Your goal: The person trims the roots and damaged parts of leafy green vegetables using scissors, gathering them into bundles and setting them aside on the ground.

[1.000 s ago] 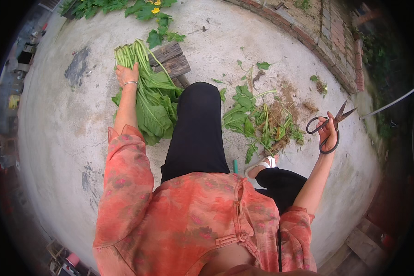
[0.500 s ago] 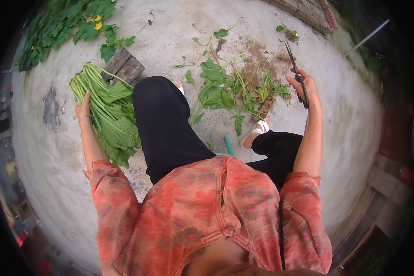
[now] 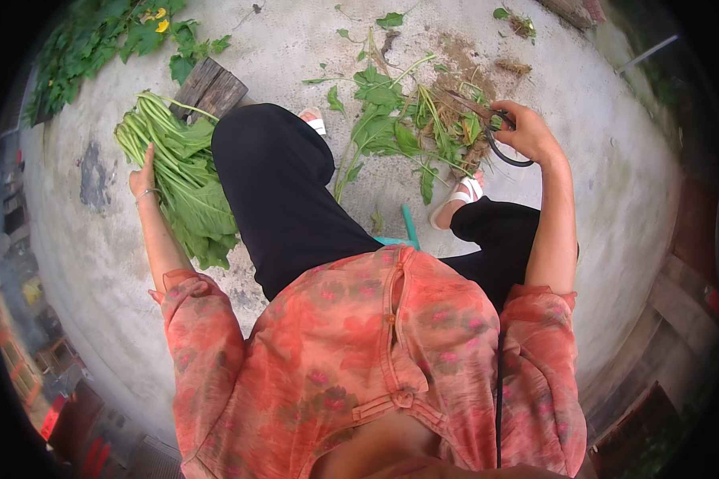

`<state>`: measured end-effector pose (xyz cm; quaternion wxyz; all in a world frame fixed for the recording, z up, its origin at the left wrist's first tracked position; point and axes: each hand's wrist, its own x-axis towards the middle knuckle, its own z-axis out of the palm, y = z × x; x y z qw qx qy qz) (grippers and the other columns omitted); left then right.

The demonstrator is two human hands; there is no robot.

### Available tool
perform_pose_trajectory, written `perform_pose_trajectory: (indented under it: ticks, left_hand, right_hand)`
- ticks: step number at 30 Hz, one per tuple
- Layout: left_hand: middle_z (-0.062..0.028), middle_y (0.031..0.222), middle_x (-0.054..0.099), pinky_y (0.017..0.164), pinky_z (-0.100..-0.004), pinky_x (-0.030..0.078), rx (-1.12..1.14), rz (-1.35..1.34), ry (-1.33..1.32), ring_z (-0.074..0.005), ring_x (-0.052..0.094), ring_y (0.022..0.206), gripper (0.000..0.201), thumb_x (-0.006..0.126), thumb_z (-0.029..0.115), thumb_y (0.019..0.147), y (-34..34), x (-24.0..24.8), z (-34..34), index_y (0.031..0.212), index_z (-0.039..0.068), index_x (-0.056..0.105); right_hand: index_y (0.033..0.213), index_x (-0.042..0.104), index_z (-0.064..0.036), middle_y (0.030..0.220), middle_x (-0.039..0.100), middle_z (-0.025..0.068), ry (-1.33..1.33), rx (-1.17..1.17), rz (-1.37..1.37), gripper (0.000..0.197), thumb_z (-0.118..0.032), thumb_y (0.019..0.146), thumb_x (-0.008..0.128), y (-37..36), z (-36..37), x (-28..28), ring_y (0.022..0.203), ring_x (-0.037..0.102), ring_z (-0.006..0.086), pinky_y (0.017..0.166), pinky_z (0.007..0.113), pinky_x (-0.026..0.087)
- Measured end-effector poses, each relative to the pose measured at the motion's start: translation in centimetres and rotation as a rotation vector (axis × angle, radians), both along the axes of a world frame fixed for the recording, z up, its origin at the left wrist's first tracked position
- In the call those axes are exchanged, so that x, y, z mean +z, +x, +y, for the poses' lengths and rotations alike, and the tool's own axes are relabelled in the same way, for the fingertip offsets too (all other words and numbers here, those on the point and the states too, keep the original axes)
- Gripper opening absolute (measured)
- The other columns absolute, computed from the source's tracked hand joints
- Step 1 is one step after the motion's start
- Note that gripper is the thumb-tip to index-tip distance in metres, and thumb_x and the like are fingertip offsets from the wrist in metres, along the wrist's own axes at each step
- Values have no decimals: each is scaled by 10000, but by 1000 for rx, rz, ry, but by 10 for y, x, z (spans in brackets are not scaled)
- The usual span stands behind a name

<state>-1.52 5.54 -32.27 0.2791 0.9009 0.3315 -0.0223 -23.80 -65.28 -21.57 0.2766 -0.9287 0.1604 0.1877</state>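
Note:
A large bunch of leafy greens leans beside my left knee, its pale stems toward the upper left. My left hand grips its outer side, thumb over the stems and the other fingers hidden. In my right hand is a pair of scissors with dark handles, fingers through the loops. Their blades point to the left, over a loose pile of greens mixed with roots and soil on the ground between my feet. Whether the blades touch the pile, I cannot tell.
A wooden block lies behind the bunch. Leafy vines with yellow flowers spread at the far left. Part of a turquoise object shows beneath me. A clump of roots sits farther off on the concrete.
My right hand has lowered the scissors, swinging their blades from pointing up to pointing left over the pile. My left hand stays on the bunch, and the view has shifted slightly.

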Motion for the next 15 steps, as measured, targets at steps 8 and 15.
perform_pose_trajectory:
  ticks: [8, 15]
  left_hand:
    - [-278, 1257, 556, 1013, -377, 414, -272, -409, 239, -307, 544, 1198, 992, 774, 578, 683, 10, 74, -50, 1304, -129, 460]
    - [-168, 1229, 614, 1035, -309, 386, -680, -870, -439, -221, 552, 1181, 516, 733, 197, 829, -12, 219, -298, 1225, -88, 564]
  right_hand:
    - [1092, 618, -32, 862, 647, 227, -145, 241, 11, 381, -93, 719, 669, 6, 49, -49, 853, 626, 388, 765, 441, 490]
    - [1146, 612, -60, 984, 665, 223, 86, 40, -1, 369, -167, 793, 625, 44, 101, -185, 970, 620, 397, 850, 442, 491]
